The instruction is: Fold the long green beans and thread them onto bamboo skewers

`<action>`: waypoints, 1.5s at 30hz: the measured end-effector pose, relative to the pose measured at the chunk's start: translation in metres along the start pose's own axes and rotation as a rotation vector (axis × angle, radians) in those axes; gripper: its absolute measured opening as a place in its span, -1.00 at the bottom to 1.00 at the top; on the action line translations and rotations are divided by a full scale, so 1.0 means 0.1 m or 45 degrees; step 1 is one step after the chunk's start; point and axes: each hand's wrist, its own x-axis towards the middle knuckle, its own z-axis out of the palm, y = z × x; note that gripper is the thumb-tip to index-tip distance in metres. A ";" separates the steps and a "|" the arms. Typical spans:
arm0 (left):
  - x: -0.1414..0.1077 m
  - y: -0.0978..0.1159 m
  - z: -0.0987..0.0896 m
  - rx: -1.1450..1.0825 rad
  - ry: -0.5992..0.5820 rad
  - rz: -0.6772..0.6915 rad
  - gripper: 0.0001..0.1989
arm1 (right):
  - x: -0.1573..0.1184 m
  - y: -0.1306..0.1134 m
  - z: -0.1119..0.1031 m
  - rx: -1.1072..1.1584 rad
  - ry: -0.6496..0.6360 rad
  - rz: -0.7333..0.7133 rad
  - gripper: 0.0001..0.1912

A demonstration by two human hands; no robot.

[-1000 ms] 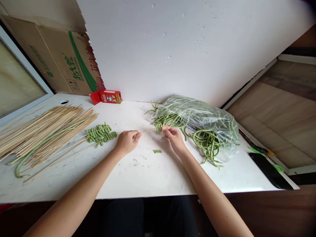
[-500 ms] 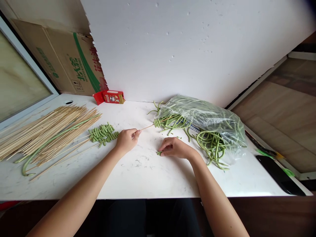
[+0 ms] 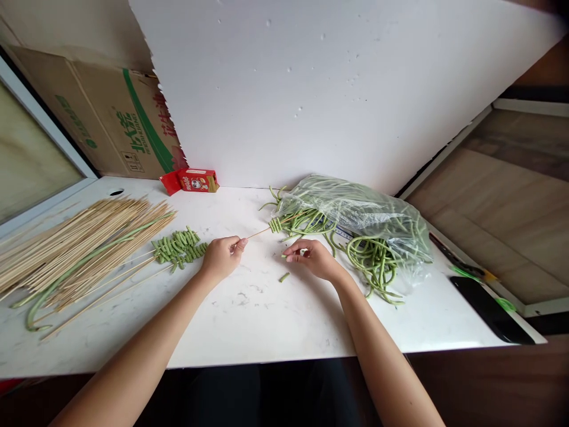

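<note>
A loose bean (image 3: 284,277) lies nearest; the right hand (image 3: 312,258) pinches a cut bean (image 3: 284,255). The left hand (image 3: 222,258) clamps a skewer (image 3: 259,233) bearing threaded beans (image 3: 275,225). Threading seems midway; it calls for steady alignment with the tip. Beyond, a bag (image 3: 355,204) and red box (image 3: 195,180) rest on the white table (image 3: 249,332) before a pale board (image 3: 288,89).

Bare hands (image 3: 221,259), smooth bare forearms (image 3: 146,338) widening toward the elbows, dark navy-black clothing (image 3: 226,397) over the legs.

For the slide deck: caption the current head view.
Left hand holds a skewer threaded with bean pieces; right hand pinches another.
</note>
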 end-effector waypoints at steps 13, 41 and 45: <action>-0.05 0.10 -0.05 0.298 -0.011 0.059 -0.48 | 0.12 0.25 -0.07 0.425 0.629 0.197 -0.31; -0.10 0.15 -0.04 0.524 0.046 -0.007 -0.51 | 0.07 0.12 -0.03 0.852 0.505 0.266 -0.44; -0.10 0.15 -0.04 0.517 0.037 -0.027 -0.52 | 0.07 0.11 -0.02 0.911 0.459 0.254 -0.45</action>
